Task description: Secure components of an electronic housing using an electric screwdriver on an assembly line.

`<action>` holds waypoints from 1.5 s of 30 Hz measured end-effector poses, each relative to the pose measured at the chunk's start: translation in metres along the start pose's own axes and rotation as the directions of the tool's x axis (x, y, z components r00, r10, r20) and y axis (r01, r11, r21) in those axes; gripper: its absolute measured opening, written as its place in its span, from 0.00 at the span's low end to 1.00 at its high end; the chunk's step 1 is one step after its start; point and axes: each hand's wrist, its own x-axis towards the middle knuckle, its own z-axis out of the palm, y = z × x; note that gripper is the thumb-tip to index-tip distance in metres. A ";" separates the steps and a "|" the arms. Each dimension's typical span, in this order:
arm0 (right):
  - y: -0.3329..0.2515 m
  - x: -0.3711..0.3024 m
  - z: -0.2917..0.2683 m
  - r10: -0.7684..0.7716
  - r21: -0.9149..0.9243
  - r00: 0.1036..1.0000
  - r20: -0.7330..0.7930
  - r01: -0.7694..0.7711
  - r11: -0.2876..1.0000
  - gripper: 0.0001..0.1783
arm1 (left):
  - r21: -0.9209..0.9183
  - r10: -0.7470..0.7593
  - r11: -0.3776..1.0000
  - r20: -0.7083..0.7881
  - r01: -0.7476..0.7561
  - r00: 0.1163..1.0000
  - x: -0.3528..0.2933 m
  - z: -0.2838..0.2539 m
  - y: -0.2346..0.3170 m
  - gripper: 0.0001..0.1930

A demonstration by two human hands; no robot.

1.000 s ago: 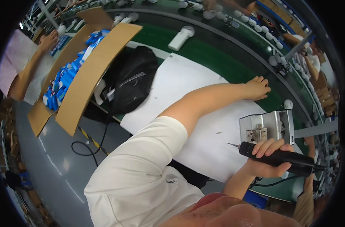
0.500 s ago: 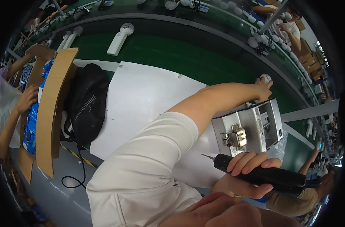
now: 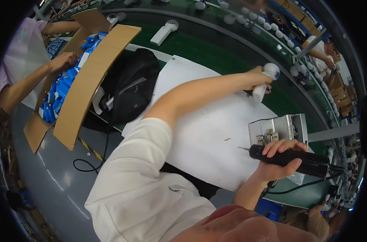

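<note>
My left hand [image 3: 256, 77], arm stretched out to the far right, is closed round a white round-headed device [image 3: 259, 93]. Its ball-shaped head sits above the fingers and its flat handle points down, over the edge of the white sheet [image 3: 199, 117]. In my right hand [image 3: 283, 159] is a black electric screwdriver [image 3: 304, 161], its thin bit pointing left above the sheet. Behind the screwdriver stands a metal fixture [image 3: 286, 125] with a small clamp, partly covered by my right hand.
A green conveyor belt [image 3: 207, 60] runs across the far side, with another white device [image 3: 164, 33] lying on it. To the left lie a black bag [image 3: 137, 88] and an open cardboard box [image 3: 93, 80] of blue packets, where another person's hand [image 3: 63, 61] reaches in. A cable trails from the screwdriver.
My left hand has drawn back from the belt beside the fixture, lifting the white device leftward. The screwdriver has shifted up and right in the picture, and the whole view has turned.
</note>
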 end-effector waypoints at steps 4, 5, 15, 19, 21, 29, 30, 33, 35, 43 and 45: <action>-0.001 -0.002 0.007 -0.049 0.016 0.999 0.016 0.048 0.999 0.26 | -0.201 -0.110 0.974 -0.009 0.105 0.994 -0.137 -0.027 -0.004 0.23; 0.001 0.001 0.010 -0.093 0.059 0.991 0.101 0.087 0.994 0.27 | -0.237 -0.165 0.957 0.030 0.167 0.986 -0.159 -0.028 -0.017 0.23; 0.042 -0.008 0.024 -0.117 -0.085 0.983 0.141 0.130 0.988 0.22 | -0.263 -0.244 0.923 0.166 0.282 0.955 -0.207 -0.017 -0.053 0.26; 0.050 -0.009 0.020 -0.111 -0.109 0.984 0.139 0.126 0.986 0.19 | -0.251 -0.259 0.921 0.173 0.297 0.950 -0.208 -0.018 -0.054 0.27; 0.054 -0.010 0.018 -0.104 -0.117 0.987 0.125 0.118 0.986 0.17 | -0.244 -0.277 0.917 0.175 0.315 0.945 -0.208 -0.017 -0.055 0.28; 0.066 -0.018 0.014 0.042 -0.150 0.999 0.034 -0.036 0.988 0.20 | -0.264 -0.305 0.903 0.162 0.339 0.938 -0.204 -0.021 -0.058 0.29; 0.068 -0.017 0.014 0.051 -0.135 0.997 0.050 -0.044 0.990 0.20 | -0.282 -0.309 0.894 0.176 0.349 0.935 -0.202 -0.024 -0.059 0.29; 0.069 -0.016 0.014 0.071 -0.135 0.996 0.062 -0.062 0.989 0.19 | -0.306 -0.335 0.870 0.209 0.387 0.919 -0.201 -0.028 -0.061 0.28; 0.068 -0.015 0.015 0.090 -0.152 0.993 0.073 -0.078 0.985 0.19 | -0.324 -0.360 0.847 0.234 0.421 0.903 -0.201 -0.029 -0.061 0.27; -0.006 0.025 -0.032 -0.180 -0.200 0.984 0.006 0.177 0.964 0.15 | -0.289 -0.310 0.882 0.240 0.372 0.920 -0.198 -0.017 -0.057 0.25; 0.005 0.022 -0.036 -0.192 -0.370 0.975 -0.112 0.138 0.919 0.15 | -0.277 -0.318 0.882 0.248 0.381 0.915 -0.200 -0.014 -0.057 0.24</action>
